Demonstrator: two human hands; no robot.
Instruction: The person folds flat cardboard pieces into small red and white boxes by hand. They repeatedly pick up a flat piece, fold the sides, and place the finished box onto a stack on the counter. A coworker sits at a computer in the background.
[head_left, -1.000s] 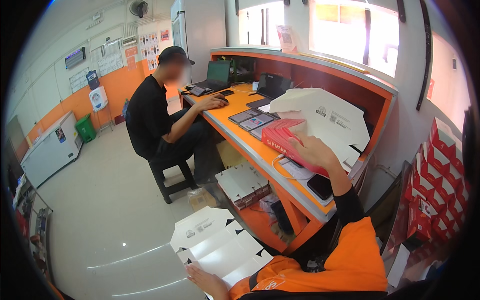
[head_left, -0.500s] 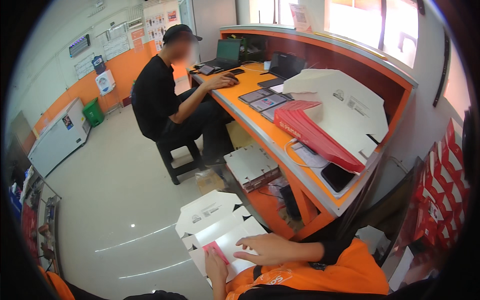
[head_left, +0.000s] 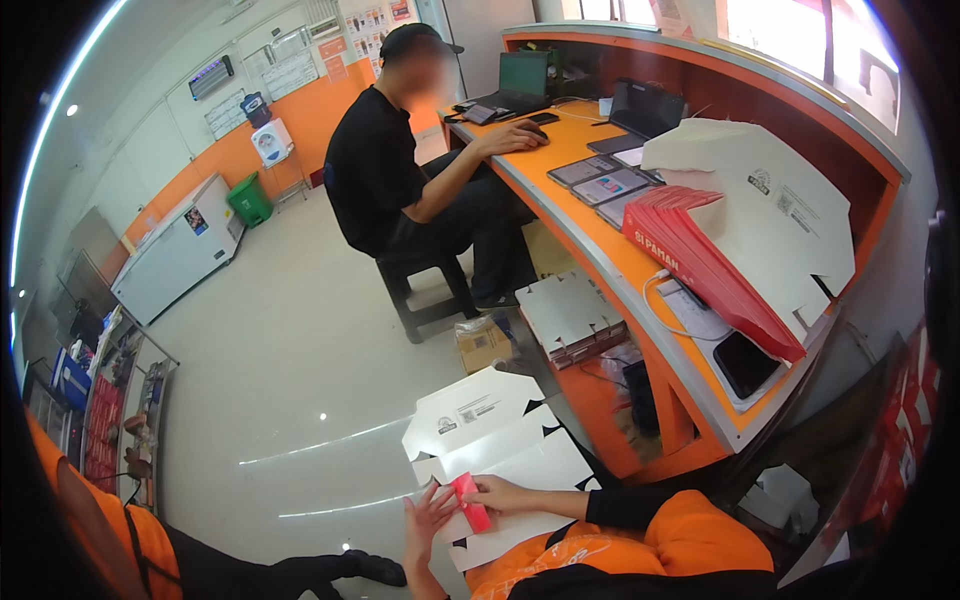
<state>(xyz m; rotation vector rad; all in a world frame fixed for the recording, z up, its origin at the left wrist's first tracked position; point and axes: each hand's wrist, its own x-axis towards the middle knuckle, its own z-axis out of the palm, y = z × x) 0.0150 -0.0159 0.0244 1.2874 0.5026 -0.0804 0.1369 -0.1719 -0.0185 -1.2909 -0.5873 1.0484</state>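
From the unfolded carton (head_left: 525,450), the desk (head_left: 575,128) is found at one o'clock. On it, a carton stack (head_left: 690,265) is flanked by tablets (head_left: 605,187) at its ten o'clock and a phone (head_left: 747,365) at its five. A co-worker (head_left: 380,175) is seated at eleven, a freezer (head_left: 180,250) is placed at ten, piled boxes (head_left: 890,440) at three.

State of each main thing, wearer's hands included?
White cardboard carton blank: unfolded, on the lap
Pink rectangular piece: pinched by the right hand
Left hand: open, fingers spread
Red-and-white cardboard cartons: stacked on the orange desk
Black rectangular phone: lying flat, screen dark
Black laptop with greenish screen: open
White chest freezer: lid shut
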